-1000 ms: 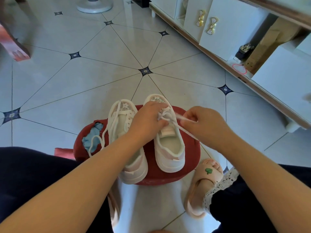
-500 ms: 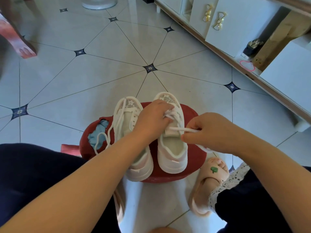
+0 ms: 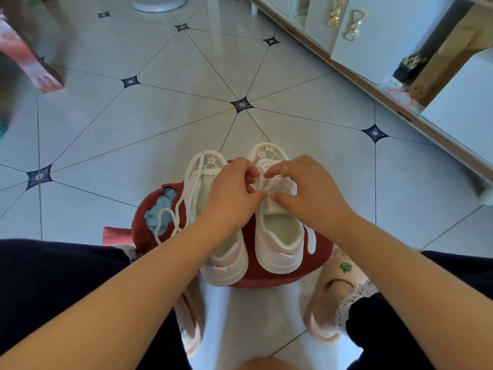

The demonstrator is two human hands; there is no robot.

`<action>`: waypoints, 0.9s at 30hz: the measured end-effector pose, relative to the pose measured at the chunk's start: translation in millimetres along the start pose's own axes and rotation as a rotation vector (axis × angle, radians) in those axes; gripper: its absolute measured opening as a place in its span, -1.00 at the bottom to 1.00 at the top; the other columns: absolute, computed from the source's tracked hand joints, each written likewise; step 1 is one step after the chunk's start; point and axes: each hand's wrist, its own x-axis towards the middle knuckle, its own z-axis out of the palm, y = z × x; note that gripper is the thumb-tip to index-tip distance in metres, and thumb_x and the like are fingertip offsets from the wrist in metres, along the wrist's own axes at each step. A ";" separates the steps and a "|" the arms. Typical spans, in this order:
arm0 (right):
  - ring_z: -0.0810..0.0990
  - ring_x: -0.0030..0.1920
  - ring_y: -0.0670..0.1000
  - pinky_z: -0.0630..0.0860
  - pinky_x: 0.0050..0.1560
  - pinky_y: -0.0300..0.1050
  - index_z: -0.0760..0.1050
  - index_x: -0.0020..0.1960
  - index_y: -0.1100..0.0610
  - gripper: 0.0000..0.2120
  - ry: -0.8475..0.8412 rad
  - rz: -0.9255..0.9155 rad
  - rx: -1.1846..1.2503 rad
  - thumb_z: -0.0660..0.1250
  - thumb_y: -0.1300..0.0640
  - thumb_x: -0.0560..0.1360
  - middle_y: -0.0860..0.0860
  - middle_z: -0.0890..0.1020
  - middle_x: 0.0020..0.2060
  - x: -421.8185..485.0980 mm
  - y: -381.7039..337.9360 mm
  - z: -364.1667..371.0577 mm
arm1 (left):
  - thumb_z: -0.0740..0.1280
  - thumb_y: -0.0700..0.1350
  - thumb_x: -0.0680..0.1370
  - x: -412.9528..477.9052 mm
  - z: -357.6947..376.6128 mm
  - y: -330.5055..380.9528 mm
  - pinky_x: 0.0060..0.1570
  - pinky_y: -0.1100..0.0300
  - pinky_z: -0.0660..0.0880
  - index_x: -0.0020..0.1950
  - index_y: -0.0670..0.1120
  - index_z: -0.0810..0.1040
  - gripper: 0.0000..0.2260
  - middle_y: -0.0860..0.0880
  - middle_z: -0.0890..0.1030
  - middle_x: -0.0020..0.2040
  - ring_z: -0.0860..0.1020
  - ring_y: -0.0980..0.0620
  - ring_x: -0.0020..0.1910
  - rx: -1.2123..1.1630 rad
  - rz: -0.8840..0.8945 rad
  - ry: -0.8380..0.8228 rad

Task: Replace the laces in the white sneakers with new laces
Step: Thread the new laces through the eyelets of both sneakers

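Two white sneakers stand side by side on a red stool (image 3: 314, 265), toes pointing away from me. My left hand (image 3: 232, 196) and my right hand (image 3: 306, 190) meet over the tongue of the right sneaker (image 3: 278, 239), each pinching the white lace (image 3: 262, 182) at its eyelets. The left sneaker (image 3: 221, 252) lies partly under my left wrist. Its lace (image 3: 170, 217) hangs loose off the side and trails over the stool.
A blue patch (image 3: 160, 212) shows through the stool's torn left side. My feet in pink slippers (image 3: 336, 297) flank the stool on the tiled floor. A white cabinet (image 3: 373, 33) runs along the right; a pink box (image 3: 29, 62) sits far left.
My right hand has come in from the right, where it pulled the lace end out sideways, to meet my left hand over the right sneaker's tongue. The camera tilted slightly down.
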 end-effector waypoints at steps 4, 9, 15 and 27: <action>0.43 0.00 -0.11 0.28 -0.02 -0.36 0.63 -0.05 -0.07 -0.84 0.033 0.002 0.098 0.42 0.12 0.40 -0.05 0.53 -0.10 3.6 -9.6 0.8 | 0.36 -0.21 0.44 -0.7 4.0 -0.6 -0.25 0.38 0.38 -0.02 -0.05 0.34 -0.77 0.09 0.45 -0.20 0.43 0.19 -0.25 -0.046 -0.043 -0.052; 0.56 -0.08 -0.09 0.44 -0.03 -0.26 0.65 -0.21 -0.02 -0.93 0.092 0.111 0.242 0.45 0.14 0.38 -0.03 0.65 -0.17 -4.1 -15.9 -8.2 | 0.34 -0.25 0.44 -1.0 4.2 1.1 -0.31 0.41 0.36 -0.01 -0.05 0.34 -0.77 0.09 0.43 -0.21 0.41 0.19 -0.28 -0.059 -0.058 0.002; 0.56 -0.41 -0.05 0.55 -0.16 -0.21 0.55 -0.26 0.18 -0.81 -0.026 0.146 0.701 0.27 0.27 0.51 0.01 0.58 -0.44 -21.4 -18.7 -54.3 | 0.34 -0.28 0.42 2.9 1.0 -0.8 -0.37 0.45 0.36 -0.04 -0.06 0.38 -0.79 0.09 0.44 -0.26 0.39 0.19 -0.32 -0.064 -0.132 0.013; 0.31 -0.57 -0.14 0.49 -0.32 -0.28 0.44 -0.40 0.13 -0.68 -0.687 0.322 0.401 0.27 0.20 0.53 -0.05 0.38 -0.58 -27.8 -17.7 -69.4 | 0.33 -0.29 0.40 -4.0 4.9 0.8 -0.33 0.51 0.35 -0.08 -0.04 0.39 -0.79 0.08 0.44 -0.27 0.39 0.18 -0.33 -0.035 -0.114 0.031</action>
